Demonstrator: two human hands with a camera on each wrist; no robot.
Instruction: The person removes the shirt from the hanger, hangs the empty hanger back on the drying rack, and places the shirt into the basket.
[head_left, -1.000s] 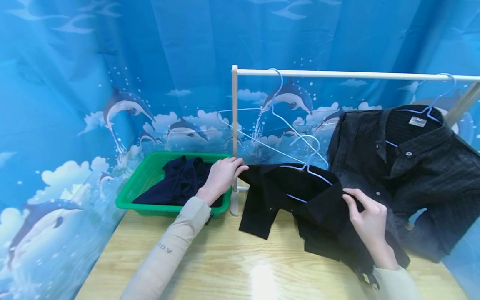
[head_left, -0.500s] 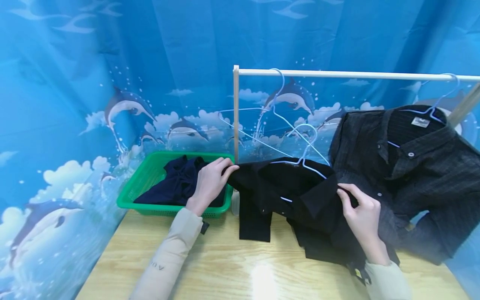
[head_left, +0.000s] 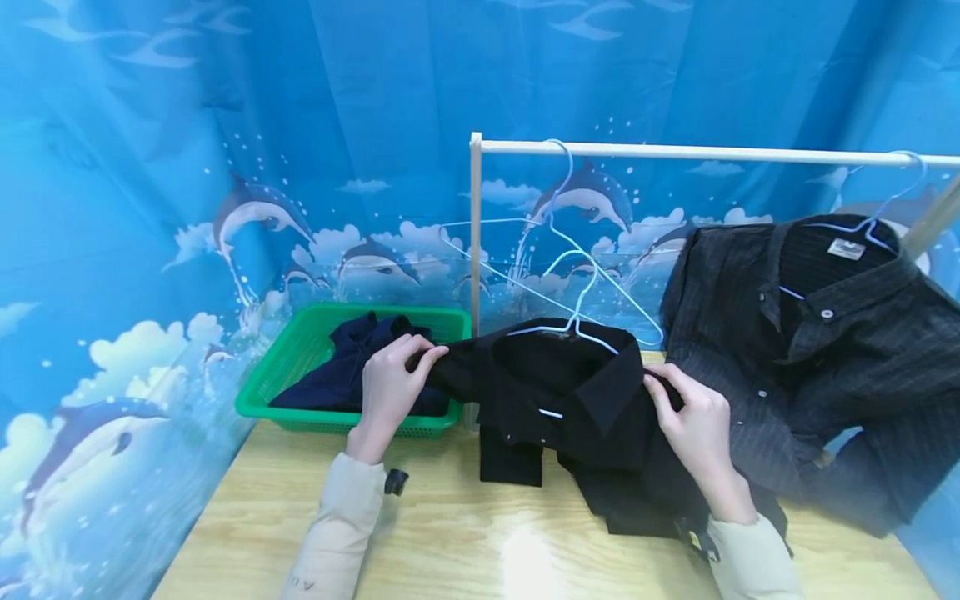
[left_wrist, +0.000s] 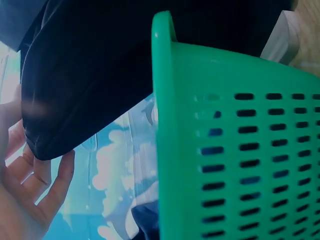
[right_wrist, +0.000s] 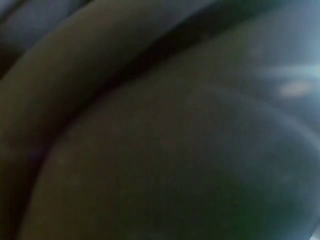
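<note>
Head view: we're seeing the L hand (head_left: pixel 393 379) pinching the black shirt (head_left: pixel 600 442) at its basket-side end, thumb vs. fingers, while the R hand (head_left: pixel 693 417) is pinching the opp. side near the collar. The shirt is hanging btwn both hands, in front of the rack (head_left: pixel 712 152), w/ a light-blue hanger (head_left: pixel 576 323) sitting in its neck opening, hook sticking up. We can't tell if the hem is touching the wooden table (head_left: pixel 300 500). Green basket (head_left: pixel 322 414) is standing just beside the L hand, holding navy cloth (head_left: pixel 330 379). A bare hanger (head_left: pixel 551 221) is hanging on the rail, and a dark grey shirt (head_left: pixel 862 333) is hanging on another hanger at far R. Dolphin curtain (head_left: pixel 375 83) is filling the bkgd. L wrist view: we're seeing fingers touching the black shirt's edge, basket wall w/ slots filling the R part. R wrist view: we're getting dark blur only, can't tell the hand's state there.
</note>
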